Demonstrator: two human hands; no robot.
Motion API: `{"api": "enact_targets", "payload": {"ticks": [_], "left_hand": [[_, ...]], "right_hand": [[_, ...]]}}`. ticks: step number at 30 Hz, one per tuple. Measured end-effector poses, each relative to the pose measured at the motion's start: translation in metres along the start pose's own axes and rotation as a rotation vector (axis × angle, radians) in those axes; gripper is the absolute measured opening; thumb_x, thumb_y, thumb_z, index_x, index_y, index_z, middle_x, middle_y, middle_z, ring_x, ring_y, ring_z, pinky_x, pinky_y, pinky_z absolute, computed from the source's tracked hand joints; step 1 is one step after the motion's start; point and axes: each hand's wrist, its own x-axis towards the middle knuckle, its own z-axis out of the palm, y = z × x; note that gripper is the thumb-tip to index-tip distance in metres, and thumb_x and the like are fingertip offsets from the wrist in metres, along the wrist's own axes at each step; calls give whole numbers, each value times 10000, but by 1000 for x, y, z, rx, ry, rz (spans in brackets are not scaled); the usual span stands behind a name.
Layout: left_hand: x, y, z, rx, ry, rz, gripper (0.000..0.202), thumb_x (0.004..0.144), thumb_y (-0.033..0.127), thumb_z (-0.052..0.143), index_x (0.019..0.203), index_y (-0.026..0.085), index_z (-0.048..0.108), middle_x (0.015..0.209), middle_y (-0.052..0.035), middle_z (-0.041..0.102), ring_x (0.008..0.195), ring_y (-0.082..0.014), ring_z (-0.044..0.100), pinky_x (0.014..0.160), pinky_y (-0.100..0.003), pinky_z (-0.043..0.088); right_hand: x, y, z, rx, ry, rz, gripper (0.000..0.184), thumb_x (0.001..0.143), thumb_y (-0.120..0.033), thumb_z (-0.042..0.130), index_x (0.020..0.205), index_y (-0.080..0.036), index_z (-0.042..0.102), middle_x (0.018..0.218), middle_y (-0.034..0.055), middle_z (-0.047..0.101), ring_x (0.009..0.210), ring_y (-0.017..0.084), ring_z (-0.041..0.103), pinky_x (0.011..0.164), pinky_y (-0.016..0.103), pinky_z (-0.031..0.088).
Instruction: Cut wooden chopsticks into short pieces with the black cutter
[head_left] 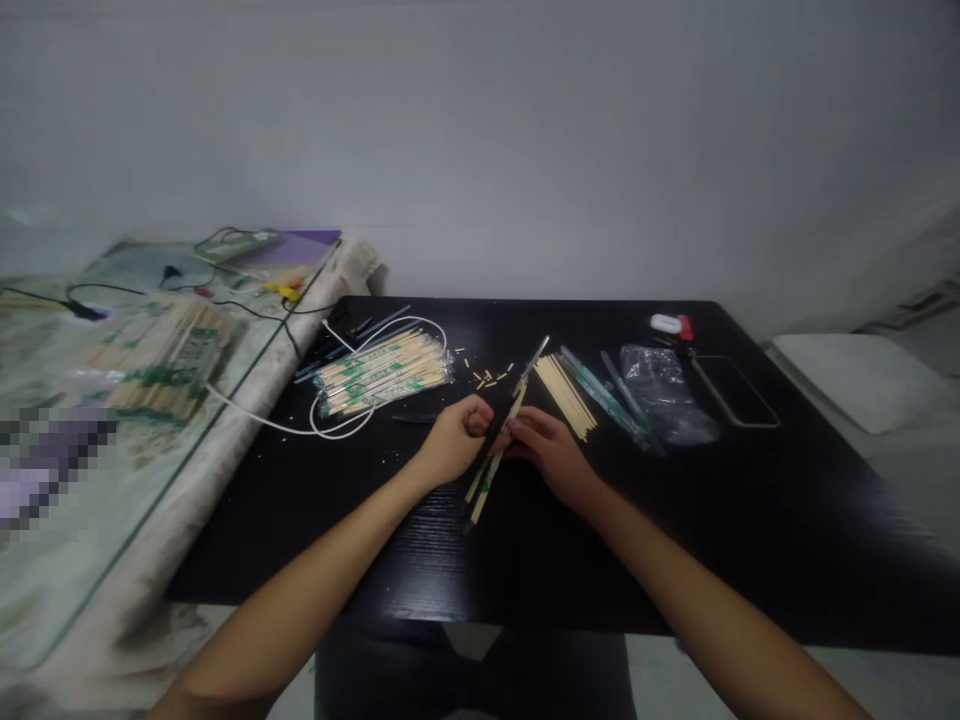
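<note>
Head view shows the right hand (553, 448) pinching wrapped chopsticks (491, 470), the left hand (452, 440) curled close, its grip unclear; light, steady pressure should suit them.

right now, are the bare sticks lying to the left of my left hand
No, the bare sticks lie right of the left hand, beyond the right hand.

Pale sticks (481, 504) in clear, green-printed wrapper (541, 350), aslant between both hands (455, 440) (553, 455).
</note>
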Motion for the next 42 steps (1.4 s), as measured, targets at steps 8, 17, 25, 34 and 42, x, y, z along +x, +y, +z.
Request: {"api": "enact_targets", "payload": {"ticks": [8,17,25,34,42], "left_hand": [[11,16,-56,470,323,151,330,725,381,794,823,213,527,683,39,584,614,-129,547,581,-240,396],[5,42,-94,1152,558,29,257,881,362,673,1065,190,620,957,-108,745,899,-294,699,767,-352,470],[-7,12,-65,545,205,106,348,746,503,802,863,194,693,704,21,653,657,-148,576,617,-252,393],[-15,21,-75,839,70,161,358,832,544,709,802,192,650,754,9,633,711,-158,540,654,-266,372],[-13,19,-79,933,4,232,326,866,500,668,754,195,686,714,-6,648,680,-161,554,639,-274,361]], "right_hand": [[3,-2,-2,38,113,54,329,781,-487,814,926,-202,735,785,-7,656,741,163,685,654,291,591],[2,-13,-9,-288,68,25,396,915,-516,628,1112,-190,737,671,-49,564,408,64,428,371,207,295],[1,-28,-24,-540,110,-177,434,973,-550,559,1147,-194,737,670,-35,576,436,93,458,407,239,331],[3,-30,-36,-749,230,-370,429,1036,-510,487,1167,-198,751,656,-14,556,565,143,494,549,275,383],[3,-29,-40,-746,228,-374,449,1032,-533,485,1155,-193,751,631,-20,530,562,147,486,550,277,369]]}}
